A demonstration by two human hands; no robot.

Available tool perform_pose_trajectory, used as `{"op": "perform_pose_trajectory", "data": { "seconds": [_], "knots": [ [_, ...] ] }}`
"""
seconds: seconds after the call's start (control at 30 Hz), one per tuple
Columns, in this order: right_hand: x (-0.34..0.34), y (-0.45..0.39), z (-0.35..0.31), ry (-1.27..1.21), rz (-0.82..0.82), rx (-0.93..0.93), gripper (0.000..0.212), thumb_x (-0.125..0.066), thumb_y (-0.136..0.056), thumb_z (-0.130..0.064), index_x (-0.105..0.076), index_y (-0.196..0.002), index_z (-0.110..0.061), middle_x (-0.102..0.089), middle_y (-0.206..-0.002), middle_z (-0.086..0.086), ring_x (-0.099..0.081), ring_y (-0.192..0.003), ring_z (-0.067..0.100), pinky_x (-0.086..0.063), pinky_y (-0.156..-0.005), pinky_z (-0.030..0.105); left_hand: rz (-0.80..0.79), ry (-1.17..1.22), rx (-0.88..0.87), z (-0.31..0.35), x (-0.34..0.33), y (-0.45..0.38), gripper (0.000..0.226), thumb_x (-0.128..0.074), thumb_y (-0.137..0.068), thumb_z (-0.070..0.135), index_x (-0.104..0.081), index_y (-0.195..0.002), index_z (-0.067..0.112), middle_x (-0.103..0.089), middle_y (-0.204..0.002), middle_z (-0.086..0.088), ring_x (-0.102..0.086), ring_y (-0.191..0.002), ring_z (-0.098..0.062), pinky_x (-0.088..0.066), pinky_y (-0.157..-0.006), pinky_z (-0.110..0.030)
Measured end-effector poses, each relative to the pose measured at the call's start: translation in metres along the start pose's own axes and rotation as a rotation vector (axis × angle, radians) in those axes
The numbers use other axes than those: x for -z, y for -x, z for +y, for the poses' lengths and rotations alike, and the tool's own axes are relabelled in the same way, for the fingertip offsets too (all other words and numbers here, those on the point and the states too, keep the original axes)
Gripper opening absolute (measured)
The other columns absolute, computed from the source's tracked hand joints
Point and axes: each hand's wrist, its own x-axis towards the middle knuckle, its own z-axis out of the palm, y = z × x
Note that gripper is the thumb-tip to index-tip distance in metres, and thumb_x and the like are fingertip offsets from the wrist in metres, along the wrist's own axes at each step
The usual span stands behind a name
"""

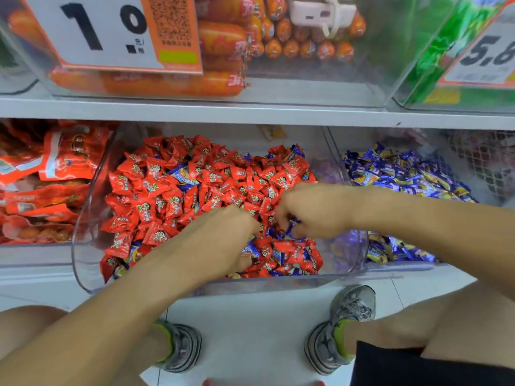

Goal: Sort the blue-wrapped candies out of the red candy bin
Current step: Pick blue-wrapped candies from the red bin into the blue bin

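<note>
- Shop shelves [250, 112] stand in front of me, with clear bins on two levels.
- Both my forearms reach down into the red candy bin [83, 246], hands close together near its front.
- My right hand [309, 210] curls its fingers around blue-wrapped candies [289, 232].
- My left hand [223, 235] digs among red candies [172, 196]; its fingers are hidden, so I cannot tell its grip.
- More blue ones lie scattered in this bin; the blue candy bin [404, 174] is just right.

Red wrappers [156, 188] with a small white-and-green figure fill the clear bin [83, 263]; blue-and-yellow candies [184, 174] scattered among them; grey shoes [345, 324], lime-green socks [338, 334]
</note>
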Motion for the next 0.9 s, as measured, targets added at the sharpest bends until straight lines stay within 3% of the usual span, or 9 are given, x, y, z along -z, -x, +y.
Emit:
{"op": "perform_pose_trajectory", "data": {
  "seconds": [0.07, 0.23, 0.37, 0.47, 0.57, 0.67, 0.73, 0.8, 0.9],
  "knots": [
    [0.014, 0.007, 0.001, -0.072, 0.058, -0.026, 0.01, -0.066, -0.089, -0.025, -0.066, -0.098, -0.022, -0.063, -0.088, -0.011, -0.057, -0.084, 0.01, -0.05, -0.08, 0.031, 0.037, 0.005, 0.02, -0.008, 0.0, 0.0, 0.028, -0.065, -0.078, 0.036, -0.067, -0.101, 0.021, -0.064, -0.093, 0.0, -0.063, -0.086, -0.024, -0.055, -0.073, -0.037],
    [0.031, 0.017, 0.01, -0.209, 0.011, -0.026, 0.013, -0.066, -0.092, -0.032, -0.058, -0.102, -0.033, -0.051, -0.089, -0.021, -0.051, -0.077, -0.007, -0.037, -0.067, 0.014, 0.032, -0.05, 0.059, -0.012, 0.0, 0.001, 0.025, -0.064, -0.076, 0.033, -0.066, -0.101, 0.027, -0.056, -0.101, 0.005, -0.059, -0.087, -0.02, -0.043, -0.063, -0.028],
    [0.022, 0.013, 0.004, -0.158, -0.073, -0.01, 0.021, -0.057, -0.097, -0.03, -0.061, -0.118, -0.032, -0.049, -0.086, -0.022, -0.05, -0.077, -0.006, -0.038, -0.073, 0.021, 0.088, 0.301, 0.034, -0.02, 0.007, 0.006, 0.015, -0.071, -0.07, 0.028, -0.062, -0.081, 0.034, -0.056, -0.09, 0.011, -0.056, -0.075, -0.007, -0.051, -0.07, -0.034],
    [0.02, 0.011, 0.002, -0.189, -0.034, -0.012, 0.016, -0.061, -0.095, -0.038, -0.069, -0.105, -0.029, -0.059, -0.082, -0.023, -0.055, -0.076, -0.007, -0.044, -0.074, 0.023, 0.144, 0.483, 0.09, -0.023, 0.015, 0.008, 0.021, -0.076, -0.067, 0.022, -0.057, -0.074, 0.031, -0.059, -0.062, 0.011, -0.051, -0.055, -0.002, -0.046, -0.055, -0.025],
    [0.015, 0.009, -0.001, -0.228, 0.048, -0.072, 0.032, -0.073, -0.081, -0.053, -0.067, -0.098, -0.026, -0.064, -0.086, -0.016, -0.057, -0.076, -0.003, -0.048, -0.071, 0.024, 0.193, 0.637, 0.109, -0.024, 0.018, 0.008, 0.023, -0.075, -0.07, 0.016, -0.056, -0.077, 0.027, -0.059, -0.058, 0.005, -0.04, -0.045, -0.007, -0.044, -0.052, -0.036],
    [0.001, 0.005, -0.009, -0.177, 0.055, -0.062, 0.033, -0.079, -0.078, -0.042, -0.067, -0.102, -0.022, -0.065, -0.091, -0.012, -0.058, -0.081, 0.005, -0.047, -0.072, 0.024, 0.189, 0.683, 0.116, -0.026, 0.016, 0.005, 0.025, -0.073, -0.078, 0.017, -0.054, -0.087, 0.032, -0.064, -0.066, 0.004, -0.038, -0.043, -0.008, -0.047, -0.054, -0.039],
    [-0.012, 0.0, -0.015, -0.114, 0.003, -0.071, 0.043, -0.077, -0.077, -0.037, -0.067, -0.113, -0.015, -0.068, -0.103, -0.001, -0.061, -0.096, 0.018, -0.052, -0.082, 0.031, 0.174, 0.684, 0.113, -0.025, 0.014, 0.004, 0.025, -0.072, -0.081, 0.018, -0.054, -0.09, 0.033, -0.066, -0.071, 0.004, -0.039, -0.043, -0.006, -0.047, -0.054, -0.034],
    [-0.026, -0.003, -0.019, -0.07, -0.019, -0.099, 0.054, -0.078, -0.073, -0.04, -0.066, -0.112, -0.006, -0.069, -0.101, 0.01, -0.061, -0.097, 0.027, -0.054, -0.08, 0.036, 0.166, 0.681, 0.116, -0.023, 0.013, 0.004, 0.023, -0.072, -0.081, 0.018, -0.057, -0.089, 0.033, -0.068, -0.077, 0.007, -0.044, -0.045, -0.004, -0.047, -0.054, -0.029],
    [-0.04, -0.007, -0.024, -0.036, 0.031, -0.135, 0.058, -0.082, -0.068, -0.048, -0.066, -0.1, -0.003, -0.066, -0.086, 0.012, -0.059, -0.084, 0.029, -0.052, -0.068, 0.034, 0.163, 0.672, 0.118, -0.02, 0.013, 0.005, 0.019, -0.073, -0.081, 0.019, -0.061, -0.09, 0.031, -0.071, -0.094, 0.008, -0.067, -0.076, -0.012, -0.056, -0.072, -0.033]
  ]
}}
